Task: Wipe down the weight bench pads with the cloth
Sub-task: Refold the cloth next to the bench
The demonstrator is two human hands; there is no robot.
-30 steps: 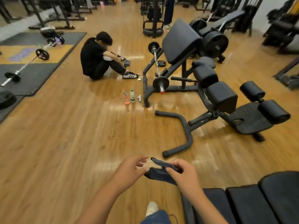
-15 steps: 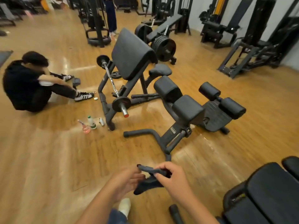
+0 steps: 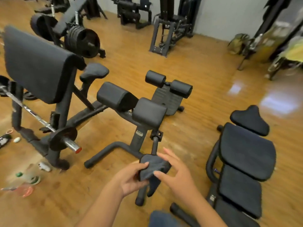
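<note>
A dark blue-grey cloth (image 3: 154,167) is bunched between my two hands at the bottom centre. My left hand (image 3: 131,179) grips its lower left part. My right hand (image 3: 177,174) touches its right side with the fingers spread. To my right lies a black weight bench (image 3: 246,154) with several pads in a row and a small head pad (image 3: 250,119) at its far end. Ahead stands a back-extension bench with two thick black pads (image 3: 131,104) and two foot rollers (image 3: 168,83).
A preacher-curl bench (image 3: 36,63) with a loaded barbell (image 3: 62,140) stands to the left. Bottles and small items (image 3: 27,179) lie on the wooden floor at the lower left. Machines and weight plates (image 3: 82,41) line the far wall. My knee (image 3: 162,218) shows at the bottom.
My view has swung to the right: the seated person has left the frame and the flat bench is now fully visible. The cloth went from stretched between my hands to bunched up.
</note>
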